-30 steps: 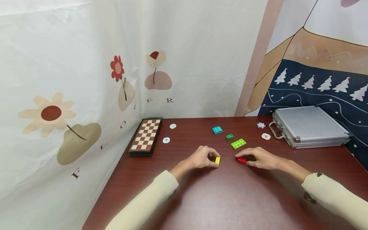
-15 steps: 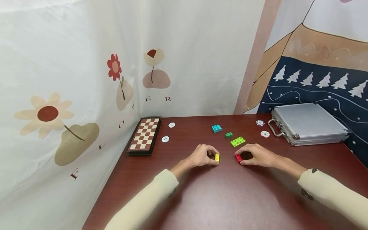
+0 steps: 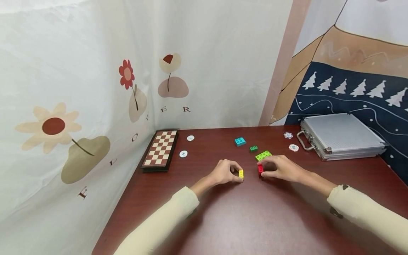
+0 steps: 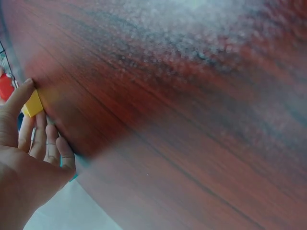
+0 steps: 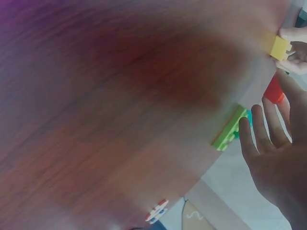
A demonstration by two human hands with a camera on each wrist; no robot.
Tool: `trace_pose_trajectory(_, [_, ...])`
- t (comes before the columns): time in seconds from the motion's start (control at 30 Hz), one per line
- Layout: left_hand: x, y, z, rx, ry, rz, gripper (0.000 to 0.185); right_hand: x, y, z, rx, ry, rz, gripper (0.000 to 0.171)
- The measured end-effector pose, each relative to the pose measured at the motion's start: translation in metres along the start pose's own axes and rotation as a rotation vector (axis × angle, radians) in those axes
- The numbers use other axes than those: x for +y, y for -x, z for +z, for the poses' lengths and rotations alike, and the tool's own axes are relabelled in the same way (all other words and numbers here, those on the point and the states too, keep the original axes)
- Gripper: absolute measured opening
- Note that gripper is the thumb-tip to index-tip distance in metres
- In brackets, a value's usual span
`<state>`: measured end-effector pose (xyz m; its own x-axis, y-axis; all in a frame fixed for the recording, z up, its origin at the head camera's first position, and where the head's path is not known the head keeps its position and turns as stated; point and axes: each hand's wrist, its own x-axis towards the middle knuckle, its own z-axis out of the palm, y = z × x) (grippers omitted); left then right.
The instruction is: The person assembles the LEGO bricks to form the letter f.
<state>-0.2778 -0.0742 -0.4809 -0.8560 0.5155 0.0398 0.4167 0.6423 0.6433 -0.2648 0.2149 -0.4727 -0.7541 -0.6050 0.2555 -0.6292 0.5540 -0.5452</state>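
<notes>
The yellow brick [image 3: 241,173] is pinched by the left hand [image 3: 225,172]; the red brick [image 3: 260,169] is gripped by the right hand [image 3: 280,169], held facing it as if for joining.

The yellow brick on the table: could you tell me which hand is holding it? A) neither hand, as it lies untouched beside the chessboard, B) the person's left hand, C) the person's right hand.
B: the left hand pinches the yellow brick between thumb and fingers, while the right hand holds the red brick just to its right.
</notes>
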Motion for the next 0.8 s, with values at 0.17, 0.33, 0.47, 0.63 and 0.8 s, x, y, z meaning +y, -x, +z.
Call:
trace_pose_trajectory(0.17, [0.001, 0.0, 0.001, 0.007, 0.021, -0.025, 0.029, -0.01, -0.006, 0.002, 0.024, -0.074, 0.004, 0.042])
trace_pose_trajectory(0.33, [0.0, 0.0, 0.002, 0.007, 0.045, -0.055, 0.029, -0.016, -0.011, 0.008, 0.043, -0.069, 0.005, 0.043])
trace_pose_trajectory(0.47, [0.001, 0.001, 0.001, 0.008, 0.045, -0.068, 0.029, -0.021, -0.016, 0.013, 0.043, -0.065, 0.021, 0.042])
trace_pose_trajectory(0.63, [0.002, 0.001, 0.001, 0.015, 0.034, -0.057, 0.03, -0.025, -0.021, 0.019, 0.043, -0.079, 0.009, 0.037])
trace_pose_trajectory(0.8, [0.002, 0.002, 0.001, 0.018, 0.024, -0.052, 0.03, -0.029, -0.025, 0.026, 0.031, -0.084, -0.02, 0.037])
